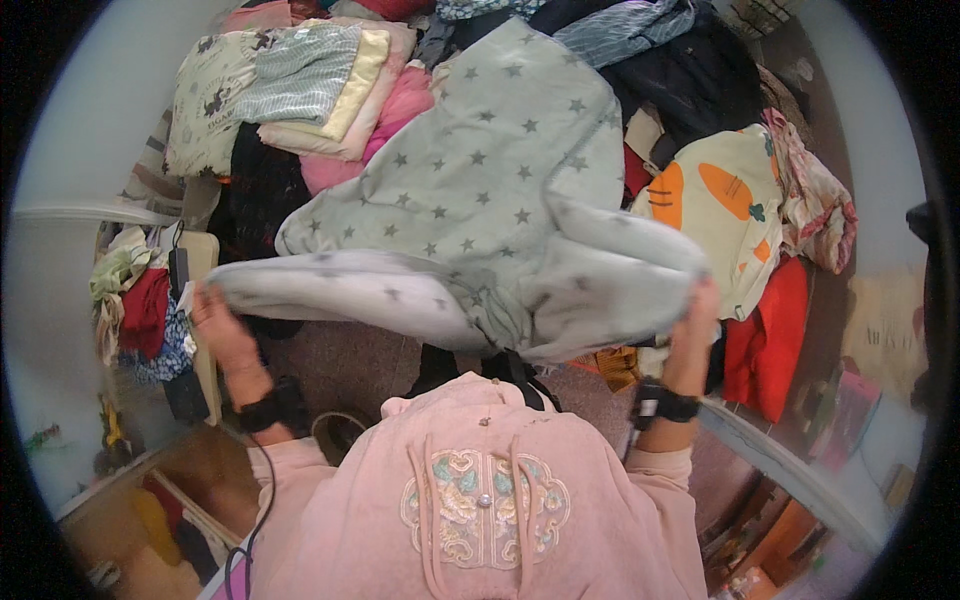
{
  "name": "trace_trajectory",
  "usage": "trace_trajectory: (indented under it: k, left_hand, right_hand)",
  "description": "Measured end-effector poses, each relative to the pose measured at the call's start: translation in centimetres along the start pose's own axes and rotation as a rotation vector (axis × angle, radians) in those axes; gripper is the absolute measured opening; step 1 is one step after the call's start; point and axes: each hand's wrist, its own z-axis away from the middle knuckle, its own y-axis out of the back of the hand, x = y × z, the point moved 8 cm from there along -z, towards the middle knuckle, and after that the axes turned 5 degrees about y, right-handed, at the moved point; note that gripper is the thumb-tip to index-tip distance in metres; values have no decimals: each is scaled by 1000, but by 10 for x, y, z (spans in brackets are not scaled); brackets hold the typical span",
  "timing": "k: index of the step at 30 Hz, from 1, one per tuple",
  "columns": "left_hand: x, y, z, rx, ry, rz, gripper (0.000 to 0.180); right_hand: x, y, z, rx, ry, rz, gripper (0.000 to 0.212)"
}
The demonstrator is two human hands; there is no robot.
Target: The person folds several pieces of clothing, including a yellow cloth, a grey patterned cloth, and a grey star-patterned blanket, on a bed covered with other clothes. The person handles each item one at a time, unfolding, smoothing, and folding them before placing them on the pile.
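Note:
A pale grey-green blanket (470,180) patterned with darker stars spreads out in front of me, its far part lying over a heap of clothes. Its near edge is lifted and stretched wide between my hands, showing a whitish underside with some motion blur. At the left end, my left hand (222,325) has its fingers closed on one corner. My right hand (698,315) grips the opposite corner at the right, slightly blurred. Between them the cloth sags and bunches in the middle.
Folded cloths (310,80) are stacked at the far left. A cream cloth with orange carrots (715,200) and a red garment (768,340) lie at the right. Dark clothes (690,80) pile up behind. Small garments (145,310) hang at the left, above an open drawer (190,490).

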Motion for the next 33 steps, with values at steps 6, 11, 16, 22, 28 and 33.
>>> trace_trajectory:
  k: [6,11,16,22,28,33]
  left_hand:
    - [-4,199,-56,443,-34,-216,39]
    - [-59,351,-72,588,98,-558,32]
    - [-122,476,-63,583,376,76,20]
    - [-68,540,25,421,228,-1245,39]
    - [-140,625,100,679,322,253,43]
    - [-237,657,123,337,920,-1010,25]
  right_hand:
    - [-95,179,-17,365,177,-112,33]
    - [-137,242,-21,477,271,15,34]
    - [-137,254,-45,493,226,64,34]
    - [-109,239,-66,471,96,91,34]
    - [-75,186,-42,421,-147,134,35]
    - [-68,184,9,363,-439,459,37]
